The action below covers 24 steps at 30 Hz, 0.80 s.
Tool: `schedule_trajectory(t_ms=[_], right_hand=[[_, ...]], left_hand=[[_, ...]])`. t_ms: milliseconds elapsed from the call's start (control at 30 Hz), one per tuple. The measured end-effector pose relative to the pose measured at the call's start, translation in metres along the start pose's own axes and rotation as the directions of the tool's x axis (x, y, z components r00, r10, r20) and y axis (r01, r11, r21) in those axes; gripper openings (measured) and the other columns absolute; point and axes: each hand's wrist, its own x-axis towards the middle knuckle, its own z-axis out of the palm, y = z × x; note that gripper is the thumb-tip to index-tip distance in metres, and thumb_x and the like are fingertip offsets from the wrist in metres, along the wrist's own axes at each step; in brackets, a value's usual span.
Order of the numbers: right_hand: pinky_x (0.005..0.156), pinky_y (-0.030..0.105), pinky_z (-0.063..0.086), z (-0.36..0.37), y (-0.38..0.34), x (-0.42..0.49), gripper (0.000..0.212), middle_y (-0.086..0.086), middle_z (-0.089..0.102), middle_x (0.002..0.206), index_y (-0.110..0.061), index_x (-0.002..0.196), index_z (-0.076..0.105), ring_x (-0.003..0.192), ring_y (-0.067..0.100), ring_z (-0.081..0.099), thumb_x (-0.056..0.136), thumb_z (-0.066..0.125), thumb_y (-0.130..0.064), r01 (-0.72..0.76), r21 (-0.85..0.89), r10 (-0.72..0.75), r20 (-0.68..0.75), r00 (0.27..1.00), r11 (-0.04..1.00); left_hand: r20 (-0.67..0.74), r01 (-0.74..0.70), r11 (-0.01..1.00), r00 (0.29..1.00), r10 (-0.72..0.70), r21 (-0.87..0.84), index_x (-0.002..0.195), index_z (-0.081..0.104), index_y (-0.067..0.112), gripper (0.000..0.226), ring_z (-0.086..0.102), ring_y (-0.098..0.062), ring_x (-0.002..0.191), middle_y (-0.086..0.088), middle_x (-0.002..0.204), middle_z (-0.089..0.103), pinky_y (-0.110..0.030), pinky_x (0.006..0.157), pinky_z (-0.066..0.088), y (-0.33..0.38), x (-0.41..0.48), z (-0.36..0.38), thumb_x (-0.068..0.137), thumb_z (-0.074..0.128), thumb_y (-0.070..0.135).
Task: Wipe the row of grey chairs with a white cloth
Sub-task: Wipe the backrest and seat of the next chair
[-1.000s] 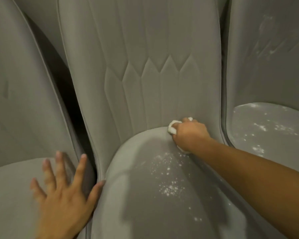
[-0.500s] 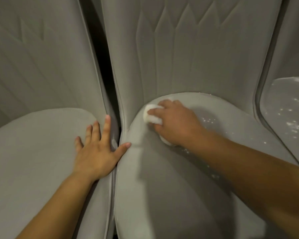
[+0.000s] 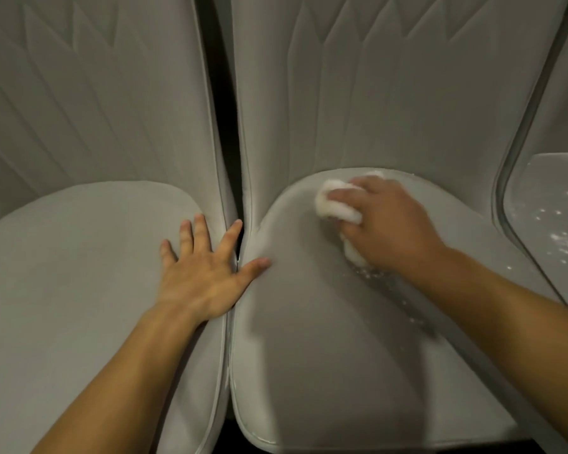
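Note:
Three grey padded chairs stand side by side. My right hand (image 3: 391,224) presses a bunched white cloth (image 3: 333,204) onto the back part of the middle chair's seat (image 3: 325,355), close to the backrest. A few white specks lie on the seat just below my right wrist. My left hand (image 3: 204,273) lies flat with fingers spread across the seam between the left chair's seat (image 3: 73,290) and the middle seat, its thumb on the middle seat.
The right chair's seat (image 3: 551,224) is scattered with white specks. A dark narrow gap (image 3: 225,126) runs between the left and middle backrests. The seats' front edges are at the bottom of the view, with dark floor below.
The view has shifted, so the chairs sit further right and lower. My right hand has stayed at the back of the middle seat with the cloth. My left hand still rests on the seam.

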Motion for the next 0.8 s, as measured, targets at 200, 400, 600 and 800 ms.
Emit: schedule_trajectory(t_ms=[200,400,600,800], right_hand=[[0.085,0.044,0.051,0.024,0.017,-0.045,0.054,0.005,0.061,0.132,-0.034,0.129,0.064,0.102,0.038,0.056,0.082,0.040,-0.043,0.122,-0.106,-0.121,0.018,0.993,0.987],[0.096,0.044,0.048,-0.004,0.070,-0.024,0.038,-0.002,0.055,0.136,-0.043,0.130,0.059,0.119,0.034,0.052,0.094,0.046,-0.046,-0.160,-0.130,0.163,0.007,0.987,0.978],[0.085,0.041,0.050,0.004,0.015,-0.033,0.045,0.000,0.058,0.135,-0.034,0.130,0.063,0.110,0.032,0.052,0.086,0.057,-0.037,0.064,-0.051,-0.071,-0.145,0.987,0.997],[0.085,0.041,0.049,0.029,0.029,-0.041,0.043,0.002,0.058,0.136,-0.033,0.134,0.062,0.112,0.033,0.053,0.092,0.056,-0.036,0.073,-0.043,-0.077,-0.099,0.992,0.996]], left_hand=[[0.029,-0.020,1.000,0.999,0.019,0.021,0.158,-0.007,0.047,0.099,-0.025,-0.029,0.153,-0.010,0.167,-0.024,-0.055,0.124,-0.006,0.001,-0.020,0.002,0.073,0.000,0.096],[-0.044,-0.087,0.996,0.995,0.087,0.005,0.152,-0.025,0.050,0.088,-0.021,-0.035,0.153,-0.011,0.166,-0.024,-0.061,0.123,-0.001,0.018,-0.030,0.010,0.076,-0.009,0.092],[-0.041,-0.174,0.983,0.983,0.177,0.064,0.152,-0.024,0.049,0.093,-0.031,-0.031,0.150,-0.003,0.163,-0.034,-0.060,0.123,-0.003,0.035,-0.024,0.009,0.071,-0.010,0.092],[0.029,-0.213,0.976,0.977,0.212,0.049,0.150,-0.024,0.054,0.090,-0.032,-0.026,0.150,0.000,0.166,-0.027,-0.058,0.122,-0.009,0.037,-0.026,0.007,0.072,-0.006,0.095]])
